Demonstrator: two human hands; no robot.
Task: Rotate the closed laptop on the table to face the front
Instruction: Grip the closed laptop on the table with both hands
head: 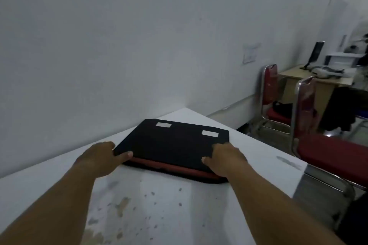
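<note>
The left hand (101, 157) has its grip closed on the near left corner of the laptop (171, 143), thumb lying on top of the lid and the fingers tucked out of sight past the edge. The laptop is shut and lies flat on the white tabletop (163, 205), towards its far corner by the wall (119, 36). Its lid is black, with two pale rectangular patches (163, 124) near the far edge, and a red strip (171, 167) runs along the near edge, above a black base. The tabletop in front of it is speckled with small dark marks. The right hand (227, 160) is closed on the near right corner in the same way, thumb on the lid, the rest of the hand wrapped over the side. To the right, off the tabletop, stand two red chairs (326, 153) with chrome frames, and beyond them a wooden desk (318, 81) with blurred items on it.
</note>
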